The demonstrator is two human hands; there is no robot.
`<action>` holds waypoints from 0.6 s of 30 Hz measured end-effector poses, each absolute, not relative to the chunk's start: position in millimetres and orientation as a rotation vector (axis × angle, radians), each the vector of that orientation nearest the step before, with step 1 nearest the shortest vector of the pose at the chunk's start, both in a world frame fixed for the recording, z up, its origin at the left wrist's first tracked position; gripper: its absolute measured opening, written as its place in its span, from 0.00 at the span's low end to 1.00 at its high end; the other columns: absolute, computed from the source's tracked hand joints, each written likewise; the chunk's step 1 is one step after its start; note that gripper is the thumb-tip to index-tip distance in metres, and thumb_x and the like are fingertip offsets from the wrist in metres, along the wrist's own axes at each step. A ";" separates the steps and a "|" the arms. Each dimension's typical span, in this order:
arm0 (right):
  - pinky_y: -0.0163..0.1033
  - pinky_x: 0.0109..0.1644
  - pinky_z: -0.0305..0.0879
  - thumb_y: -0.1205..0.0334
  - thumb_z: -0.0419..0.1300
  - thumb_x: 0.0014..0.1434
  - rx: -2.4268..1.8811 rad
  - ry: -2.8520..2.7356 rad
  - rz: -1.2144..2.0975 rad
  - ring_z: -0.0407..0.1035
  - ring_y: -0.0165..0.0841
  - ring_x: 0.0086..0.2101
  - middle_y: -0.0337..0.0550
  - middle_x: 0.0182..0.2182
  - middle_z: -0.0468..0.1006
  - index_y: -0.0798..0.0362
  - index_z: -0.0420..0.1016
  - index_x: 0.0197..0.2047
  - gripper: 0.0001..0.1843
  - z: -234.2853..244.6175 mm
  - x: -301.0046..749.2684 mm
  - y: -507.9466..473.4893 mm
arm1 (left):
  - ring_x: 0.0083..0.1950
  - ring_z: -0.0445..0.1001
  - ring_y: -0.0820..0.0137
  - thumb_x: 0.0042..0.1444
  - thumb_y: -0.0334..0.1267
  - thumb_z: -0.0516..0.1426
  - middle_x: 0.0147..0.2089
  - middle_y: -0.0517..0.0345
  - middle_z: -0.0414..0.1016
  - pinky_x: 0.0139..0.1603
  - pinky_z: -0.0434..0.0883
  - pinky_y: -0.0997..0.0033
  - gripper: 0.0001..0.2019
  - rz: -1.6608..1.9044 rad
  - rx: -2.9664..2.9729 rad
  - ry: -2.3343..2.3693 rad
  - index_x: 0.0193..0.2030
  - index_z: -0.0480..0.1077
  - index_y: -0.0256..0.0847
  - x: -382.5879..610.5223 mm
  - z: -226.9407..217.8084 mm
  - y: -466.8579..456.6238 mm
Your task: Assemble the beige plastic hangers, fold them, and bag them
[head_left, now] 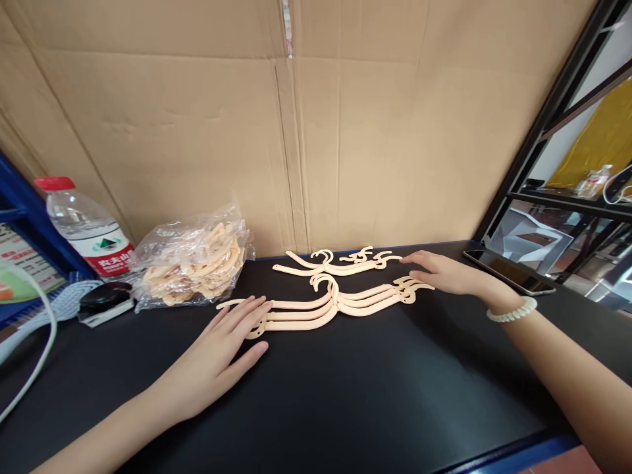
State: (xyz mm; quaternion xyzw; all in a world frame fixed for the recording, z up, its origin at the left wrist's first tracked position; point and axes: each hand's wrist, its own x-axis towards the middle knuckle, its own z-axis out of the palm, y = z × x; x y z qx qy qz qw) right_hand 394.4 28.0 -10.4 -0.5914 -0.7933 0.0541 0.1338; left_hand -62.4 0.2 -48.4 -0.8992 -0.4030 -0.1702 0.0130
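Observation:
A stack of thin cream wooden hangers [332, 304] lies flat on the black table [345, 395]. My left hand [224, 349] rests flat and open, fingertips on the stack's left end. My right hand [447, 272], fingers stretched out, lies on the stack's right end and wears a bead bracelet. A second small stack of hangers [338, 262] lies just behind, near the cardboard.
A clear plastic bag of more hangers [192, 263] sits at the back left, beside a water bottle [91, 227], a black device [105, 299] and a white cable [29, 355]. A phone [508, 270] lies at the back right. Cardboard [296, 131] walls off the rear; black shelving [557, 112] stands right.

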 end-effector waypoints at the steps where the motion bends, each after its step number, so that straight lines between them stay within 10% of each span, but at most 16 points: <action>1: 0.49 0.60 0.63 0.53 0.48 0.63 -1.722 -2.275 0.144 0.67 0.43 0.55 0.54 0.56 0.72 0.56 0.70 0.57 0.25 -11.3 394.0 29.7 | 0.71 0.53 0.56 0.66 0.49 0.49 0.70 0.55 0.56 0.69 0.54 0.49 0.27 -0.508 -2.808 -1.261 0.70 0.50 0.52 -63.1 -48.0 0.9; 14: 0.44 0.46 0.63 0.47 0.54 0.60 -1.906 -1.343 -0.010 0.70 0.44 0.49 0.59 0.48 0.78 0.63 0.77 0.48 0.27 35.0 474.8 -7.5 | 0.70 0.54 0.55 0.65 0.49 0.48 0.66 0.48 0.59 0.67 0.57 0.47 0.21 -0.733 -2.793 -1.425 0.62 0.61 0.46 -60.1 -45.3 -0.5; 18: 0.41 0.37 0.68 0.62 0.62 0.51 -2.102 -1.030 0.003 0.75 0.43 0.40 0.53 0.40 0.81 0.56 0.78 0.33 0.08 3.5 548.9 -21.3 | 0.67 0.59 0.54 0.64 0.52 0.48 0.64 0.47 0.63 0.65 0.61 0.50 0.22 -0.823 -2.737 -1.458 0.59 0.64 0.43 -59.9 -47.3 4.2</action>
